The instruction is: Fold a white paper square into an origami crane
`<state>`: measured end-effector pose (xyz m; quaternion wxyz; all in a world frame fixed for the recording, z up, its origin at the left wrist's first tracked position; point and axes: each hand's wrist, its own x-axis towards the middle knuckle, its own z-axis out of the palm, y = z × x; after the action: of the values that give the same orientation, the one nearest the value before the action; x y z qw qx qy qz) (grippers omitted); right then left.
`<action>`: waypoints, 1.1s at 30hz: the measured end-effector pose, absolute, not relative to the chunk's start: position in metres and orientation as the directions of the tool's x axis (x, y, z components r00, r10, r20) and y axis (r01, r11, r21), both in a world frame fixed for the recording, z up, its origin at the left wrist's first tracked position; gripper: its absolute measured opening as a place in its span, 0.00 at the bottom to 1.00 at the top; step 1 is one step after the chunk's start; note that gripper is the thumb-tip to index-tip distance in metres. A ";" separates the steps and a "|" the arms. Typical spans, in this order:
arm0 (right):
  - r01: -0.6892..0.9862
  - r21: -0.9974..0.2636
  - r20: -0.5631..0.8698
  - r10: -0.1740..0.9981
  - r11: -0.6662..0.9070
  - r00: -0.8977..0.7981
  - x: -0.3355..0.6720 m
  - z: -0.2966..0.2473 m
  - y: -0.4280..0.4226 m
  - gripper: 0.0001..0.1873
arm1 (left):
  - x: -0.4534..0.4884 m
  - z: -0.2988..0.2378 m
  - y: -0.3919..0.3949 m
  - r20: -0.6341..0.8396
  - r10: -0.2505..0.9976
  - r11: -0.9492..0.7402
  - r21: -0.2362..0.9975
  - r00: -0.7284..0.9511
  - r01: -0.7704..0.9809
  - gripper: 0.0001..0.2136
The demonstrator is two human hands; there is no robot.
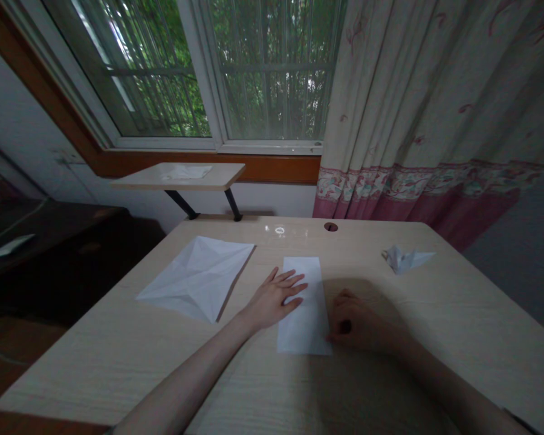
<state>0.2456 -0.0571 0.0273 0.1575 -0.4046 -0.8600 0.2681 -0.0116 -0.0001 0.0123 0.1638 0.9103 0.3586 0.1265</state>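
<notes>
A long white folded sheet of paper [306, 335] lies flat on the table in front of me. My left hand [278, 296] rests palm down across its left side, fingers spread over the paper. At the lower right edge of the sheet is my right hand [360, 323], with fingers curled in and thumb and forefinger closed at the paper's border. Shadow darkens that hand, so its exact contact is hard to see. To the left lies a larger white creased sheet [194, 278], opened out with several fold lines.
A folded paper crane [403, 260] sits at the right of the table [95, 368]. Behind on the left, a raised shelf [226, 175] on black legs bears a crumpled white paper [188, 172]. Beyond are a window and a patterned curtain [390, 121]. A round cable hole [330, 227] is near the back edge.
</notes>
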 end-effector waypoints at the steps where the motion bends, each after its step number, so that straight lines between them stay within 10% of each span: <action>1: 0.602 -0.598 0.051 0.774 0.530 -0.631 0.245 0.029 -0.058 0.13 | -0.011 0.013 0.000 0.111 0.697 -0.686 0.391 0.709 0.613 0.18; 19: 0.529 -0.744 -0.026 0.774 0.407 -0.632 0.251 0.017 -0.053 0.16 | -0.013 0.010 -0.001 0.133 0.668 -0.725 0.338 0.732 0.600 0.18; 27: 0.735 -0.369 0.300 0.822 0.568 -0.484 0.263 -0.001 -0.038 0.19 | -0.014 0.013 -0.003 0.145 0.611 -0.762 0.372 0.778 0.530 0.19; 33: 0.773 -0.278 0.263 0.820 0.570 -0.509 0.262 0.005 -0.038 0.15 | -0.013 0.017 -0.006 0.142 0.580 -0.759 0.452 0.802 0.469 0.18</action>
<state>0.2619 -0.0381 0.0049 0.1850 -0.4597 -0.8664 0.0624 -0.0126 -0.0062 0.0174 0.2018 0.9275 0.2826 0.1382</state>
